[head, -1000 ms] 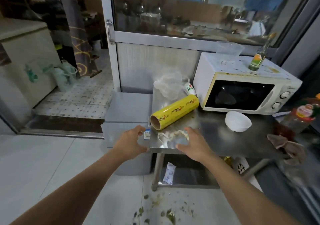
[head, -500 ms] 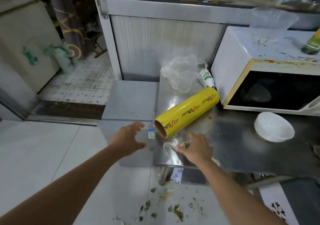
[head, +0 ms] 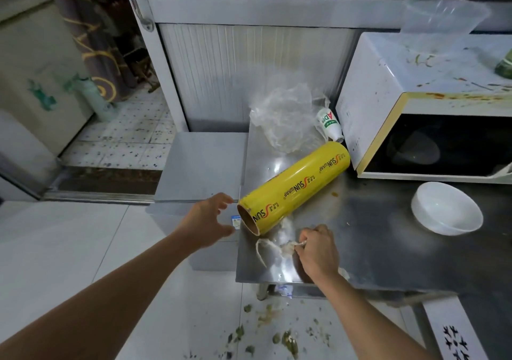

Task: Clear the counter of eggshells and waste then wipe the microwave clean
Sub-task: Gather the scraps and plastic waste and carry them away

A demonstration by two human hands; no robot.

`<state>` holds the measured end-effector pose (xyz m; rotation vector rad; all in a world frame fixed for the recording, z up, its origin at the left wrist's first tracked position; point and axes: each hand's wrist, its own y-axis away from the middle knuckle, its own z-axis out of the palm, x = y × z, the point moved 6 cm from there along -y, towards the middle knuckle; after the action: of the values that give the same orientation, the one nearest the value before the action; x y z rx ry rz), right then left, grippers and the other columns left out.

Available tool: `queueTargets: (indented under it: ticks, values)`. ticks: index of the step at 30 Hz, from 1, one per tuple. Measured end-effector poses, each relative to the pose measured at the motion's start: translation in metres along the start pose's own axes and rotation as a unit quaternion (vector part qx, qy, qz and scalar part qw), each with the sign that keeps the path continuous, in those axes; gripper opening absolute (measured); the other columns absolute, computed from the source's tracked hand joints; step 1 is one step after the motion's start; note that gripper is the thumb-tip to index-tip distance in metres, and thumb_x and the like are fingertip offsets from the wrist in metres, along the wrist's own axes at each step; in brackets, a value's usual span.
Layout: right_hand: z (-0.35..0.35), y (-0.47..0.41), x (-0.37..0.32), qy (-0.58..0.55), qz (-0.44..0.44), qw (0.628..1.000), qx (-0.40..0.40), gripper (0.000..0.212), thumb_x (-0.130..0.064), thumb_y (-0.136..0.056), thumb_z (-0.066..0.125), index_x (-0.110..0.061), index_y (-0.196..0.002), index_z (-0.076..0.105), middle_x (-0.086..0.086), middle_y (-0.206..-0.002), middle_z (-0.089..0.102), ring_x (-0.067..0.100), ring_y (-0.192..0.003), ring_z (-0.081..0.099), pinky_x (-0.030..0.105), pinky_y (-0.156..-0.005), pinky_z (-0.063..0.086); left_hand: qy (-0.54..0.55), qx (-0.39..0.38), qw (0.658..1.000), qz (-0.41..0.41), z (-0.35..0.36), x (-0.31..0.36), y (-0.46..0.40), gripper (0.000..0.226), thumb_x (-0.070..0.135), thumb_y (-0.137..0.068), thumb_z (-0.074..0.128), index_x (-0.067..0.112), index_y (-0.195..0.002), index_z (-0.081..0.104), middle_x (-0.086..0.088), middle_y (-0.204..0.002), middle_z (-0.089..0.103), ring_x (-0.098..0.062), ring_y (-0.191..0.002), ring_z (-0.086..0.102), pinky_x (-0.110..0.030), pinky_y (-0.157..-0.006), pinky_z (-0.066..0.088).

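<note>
1. Left hand (head: 207, 222): held in the air with fingers spread and loosely curved, thumb apart, gripping nothing; forearm bare, reaching in from the lower left.
2. Right hand (head: 318, 251): knuckles up, fingers curled downward, fingertips pinched together; forearm bare, reaching in from the lower right.

one microwave (head: 393, 104), one yellow wrap roll (head: 293, 187), one white bowl (head: 447, 207), one small bottle (head: 329, 122), two hands
</note>
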<state>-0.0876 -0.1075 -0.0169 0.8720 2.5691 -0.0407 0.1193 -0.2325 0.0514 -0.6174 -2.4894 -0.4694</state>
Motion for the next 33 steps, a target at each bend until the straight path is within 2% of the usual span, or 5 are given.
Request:
queueTargets:
  ticks: [6, 11, 19, 27, 33]
  values:
    - [-0.041, -0.006, -0.003, -0.054, -0.010, 0.998, 0.023, 0.003, -0.015, -0.084, 0.064, -0.016, -0.082, 0.063, 0.000, -0.094, 0.048, 0.021, -0.088, 0.054, 0.023, -0.066, 0.036, 0.002, 0.016, 1.000, 0.015, -0.015, 0.014, -0.004, 0.056, 0.020, -0.073, 0.078, 0.018, -0.122, 0.052, -0.003, -0.118, 0.060, -0.010, -0.095, 0.052, -0.020, -0.079, 0.040]
    - [-0.095, -0.018, -0.018, -0.082, -0.025, 0.994, 0.067, 0.008, -0.008, -0.081, 0.064, -0.012, -0.074, 0.063, 0.010, -0.093, 0.058, 0.023, -0.082, 0.056, 0.024, -0.067, 0.035, -0.001, 0.036, 0.999, 0.021, -0.037, 0.027, -0.011, 0.056, 0.023, -0.073, 0.077, 0.021, -0.123, 0.051, -0.001, -0.118, 0.059, -0.010, -0.094, 0.051, -0.024, -0.080, 0.043]
    - [-0.164, -0.045, -0.066, -0.099, -0.072, 0.981, 0.148, 0.005, -0.004, -0.079, 0.064, -0.003, -0.083, 0.067, 0.015, -0.091, 0.060, 0.028, -0.084, 0.056, 0.030, -0.073, 0.039, 0.036, 0.057, 0.997, 0.048, -0.076, 0.038, -0.034, 0.057, 0.022, -0.074, 0.076, 0.023, -0.124, 0.050, 0.002, -0.119, 0.057, -0.009, -0.097, 0.051, -0.022, -0.080, 0.043]
    - [-0.179, -0.081, -0.131, -0.108, -0.090, 0.968, 0.207, 0.002, -0.002, -0.078, 0.065, -0.003, -0.077, 0.066, 0.012, -0.084, 0.061, 0.025, -0.078, 0.055, 0.023, -0.063, 0.030, 0.045, 0.045, 0.992, 0.106, -0.121, 0.025, -0.088, 0.057, 0.024, -0.077, 0.074, 0.021, -0.128, 0.047, 0.001, -0.122, 0.055, -0.009, -0.100, 0.051, -0.022, -0.086, 0.043]
    - [-0.166, -0.116, -0.174, -0.068, -0.028, 0.970, 0.231, 0.009, -0.004, -0.084, 0.061, -0.005, -0.081, 0.069, 0.009, -0.082, 0.063, 0.020, -0.073, 0.053, 0.020, -0.056, 0.027, 0.063, 0.001, 0.987, 0.148, -0.162, -0.005, -0.152, 0.059, 0.023, -0.077, 0.074, 0.023, -0.130, 0.046, 0.004, -0.122, 0.054, -0.009, -0.104, 0.051, -0.025, -0.089, 0.045]
